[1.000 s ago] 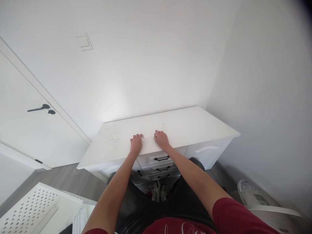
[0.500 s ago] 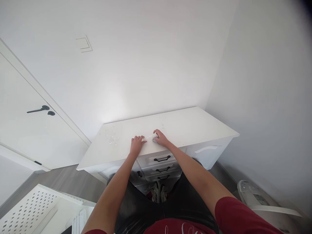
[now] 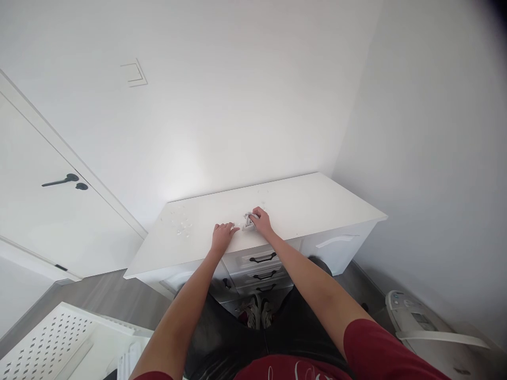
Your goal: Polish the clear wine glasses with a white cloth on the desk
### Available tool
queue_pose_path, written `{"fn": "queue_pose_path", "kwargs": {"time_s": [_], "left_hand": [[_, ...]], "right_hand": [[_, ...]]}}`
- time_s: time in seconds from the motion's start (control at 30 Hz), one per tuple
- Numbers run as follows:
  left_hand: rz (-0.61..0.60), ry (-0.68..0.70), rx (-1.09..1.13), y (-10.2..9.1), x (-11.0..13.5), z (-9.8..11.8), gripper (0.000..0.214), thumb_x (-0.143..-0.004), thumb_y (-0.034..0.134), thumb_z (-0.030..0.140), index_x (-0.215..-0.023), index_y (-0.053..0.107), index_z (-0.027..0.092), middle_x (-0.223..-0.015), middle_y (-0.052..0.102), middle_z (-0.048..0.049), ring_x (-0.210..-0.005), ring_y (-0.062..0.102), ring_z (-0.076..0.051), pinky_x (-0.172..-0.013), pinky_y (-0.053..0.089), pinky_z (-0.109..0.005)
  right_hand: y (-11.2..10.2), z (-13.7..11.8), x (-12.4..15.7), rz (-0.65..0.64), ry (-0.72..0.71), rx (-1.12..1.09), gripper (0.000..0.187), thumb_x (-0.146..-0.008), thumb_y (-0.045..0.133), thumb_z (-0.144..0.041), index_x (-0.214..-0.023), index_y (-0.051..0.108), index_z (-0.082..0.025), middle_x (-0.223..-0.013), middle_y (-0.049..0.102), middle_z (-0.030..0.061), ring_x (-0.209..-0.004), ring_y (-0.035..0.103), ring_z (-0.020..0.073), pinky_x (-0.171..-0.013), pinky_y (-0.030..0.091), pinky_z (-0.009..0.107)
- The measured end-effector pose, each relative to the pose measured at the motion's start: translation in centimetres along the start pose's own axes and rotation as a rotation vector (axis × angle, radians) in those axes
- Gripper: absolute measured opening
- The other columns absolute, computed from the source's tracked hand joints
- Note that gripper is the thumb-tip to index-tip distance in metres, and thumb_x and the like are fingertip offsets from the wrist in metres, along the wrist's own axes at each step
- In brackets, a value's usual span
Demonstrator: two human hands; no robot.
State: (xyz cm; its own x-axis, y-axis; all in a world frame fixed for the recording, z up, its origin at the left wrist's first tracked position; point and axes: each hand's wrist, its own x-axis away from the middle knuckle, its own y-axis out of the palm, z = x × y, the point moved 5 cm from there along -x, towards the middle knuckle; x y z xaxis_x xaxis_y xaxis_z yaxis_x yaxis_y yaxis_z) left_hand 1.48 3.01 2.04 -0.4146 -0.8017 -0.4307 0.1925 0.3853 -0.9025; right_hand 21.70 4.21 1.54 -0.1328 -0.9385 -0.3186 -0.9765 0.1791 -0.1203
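Both my hands rest on the top of a white cabinet (image 3: 317,203) near its front edge. My right hand (image 3: 261,220) is closed on a small crumpled whitish-grey wad (image 3: 249,219), perhaps tissue or film, lifted slightly off the top. My left hand (image 3: 222,234) lies low on the surface just to its left, fingers curled with the fingertips touching a small pale scrap (image 3: 236,228). A patch of clear droplets or bits (image 3: 181,224) sits on the top's left part.
Drawers with black handles (image 3: 262,258) face me below the top. A white door with a black lever (image 3: 61,181) stands at left, a wall switch (image 3: 133,73) above. A perforated white panel (image 3: 51,338) lies at lower left, a white appliance (image 3: 420,319) at lower right.
My right hand has closed and gathered the flat pale piece into a crumpled wad, lifting it slightly. My left hand has stayed nearly in place.
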Motion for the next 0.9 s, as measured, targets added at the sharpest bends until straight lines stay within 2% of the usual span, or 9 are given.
{"fn": "queue_pose_path", "kwargs": {"time_s": [0.07,0.2,0.27,0.33,0.4,0.47,0.57,0.73,0.9], "left_hand": [[0.024,-0.045,-0.005,-0.4,0.1,-0.2,0.038,-0.1,0.041,0.051,-0.1,0.065,0.021,-0.087,0.073,-0.0079,-0.085,0.066,-0.024,-0.082,0.035,-0.037],[0.049,-0.136,-0.009,-0.7,0.2,-0.6,0.034,-0.102,0.04,0.045,-0.103,0.063,0.02,-0.082,0.071,-0.0071,-0.083,0.065,-0.024,-0.082,0.035,-0.037],[0.047,-0.128,-0.002,-0.7,0.2,-0.6,0.034,-0.102,0.039,0.045,-0.102,0.063,0.02,-0.082,0.071,-0.0071,-0.083,0.065,-0.024,-0.082,0.035,-0.037],[0.051,-0.097,0.009,-0.6,0.1,-0.5,0.035,-0.102,0.04,0.047,-0.101,0.063,0.02,-0.083,0.071,-0.0075,-0.084,0.065,-0.024,-0.083,0.035,-0.037],[0.056,-0.07,0.026,-0.6,0.2,-0.4,0.037,-0.101,0.041,0.049,-0.101,0.064,0.02,-0.084,0.071,-0.0075,-0.085,0.065,-0.024,-0.084,0.035,-0.037],[0.041,-0.05,0.06,-0.6,0.2,-0.2,0.037,-0.1,0.042,0.05,-0.102,0.065,0.021,-0.085,0.072,-0.0069,-0.085,0.065,-0.023,-0.084,0.035,-0.037],[-0.006,-0.015,0.111,-0.6,0.1,0.0,0.036,-0.1,0.043,0.05,-0.102,0.066,0.022,-0.087,0.073,-0.006,-0.085,0.064,-0.022,-0.084,0.036,-0.037],[0.028,-0.039,0.121,-1.1,0.3,-0.2,0.032,-0.099,0.046,0.048,-0.104,0.067,0.024,-0.095,0.074,-0.007,-0.09,0.063,-0.024,-0.086,0.035,-0.039],[0.078,-0.102,0.109,-1.4,0.6,-0.6,0.028,-0.098,0.05,0.046,-0.104,0.069,0.027,-0.098,0.074,-0.0074,-0.096,0.06,-0.026,-0.086,0.035,-0.041]], "right_hand": [[0.4,-0.3,0.0,0.003,-0.027,0.014,0.022,-0.081,0.055,-0.045,-0.083,0.056,-0.023,-0.073,0.058,-0.0012,-0.069,0.05,0.017,-0.067,0.04,0.029],[1.6,-1.0,0.4,-0.2,-0.095,0.023,0.03,-0.084,0.055,-0.048,-0.099,0.063,-0.023,-0.097,0.063,0.0037,-0.087,0.055,0.0197,-0.081,0.044,0.032],[2.0,-1.2,0.7,-0.282,-0.131,0.039,0.036,-0.078,0.063,-0.047,-0.105,0.063,-0.023,-0.11,0.059,0.006,-0.096,0.055,0.0211,-0.087,0.044,0.034],[2.0,-1.1,0.8,-0.3,-0.125,0.046,0.034,-0.076,0.066,-0.047,-0.099,0.063,-0.022,-0.115,0.055,0.0068,-0.098,0.054,0.0209,-0.089,0.044,0.034],[1.5,-0.6,0.7,-0.242,-0.051,0.013,0.029,-0.081,0.059,-0.047,-0.095,0.063,-0.022,-0.114,0.053,0.0064,-0.095,0.054,0.0195,-0.088,0.045,0.033],[0.8,-0.1,0.4,-0.139,0.022,-0.043,0.028,-0.083,0.052,-0.043,-0.1,0.063,-0.023,-0.11,0.055,0.0052,-0.092,0.055,0.0189,-0.085,0.046,0.033],[0.1,-0.1,0.3,-0.083,-0.024,-0.08,0.029,-0.076,0.058,-0.036,-0.103,0.063,-0.024,-0.099,0.061,0.003,-0.089,0.057,0.0197,-0.082,0.046,0.032],[0.2,-0.4,0.8,-0.117,-0.048,-0.077,0.024,-0.074,0.065,-0.038,-0.09,0.069,-0.02,-0.095,0.069,0.0036,-0.088,0.059,0.021,-0.081,0.045,0.032],[1.3,-1.1,1.1,-0.318,-0.035,-0.013,0.028,-0.078,0.05,-0.033,-0.091,0.072,-0.02,-0.087,0.069,0.0011,-0.081,0.059,0.0193,-0.076,0.045,0.03]]}}
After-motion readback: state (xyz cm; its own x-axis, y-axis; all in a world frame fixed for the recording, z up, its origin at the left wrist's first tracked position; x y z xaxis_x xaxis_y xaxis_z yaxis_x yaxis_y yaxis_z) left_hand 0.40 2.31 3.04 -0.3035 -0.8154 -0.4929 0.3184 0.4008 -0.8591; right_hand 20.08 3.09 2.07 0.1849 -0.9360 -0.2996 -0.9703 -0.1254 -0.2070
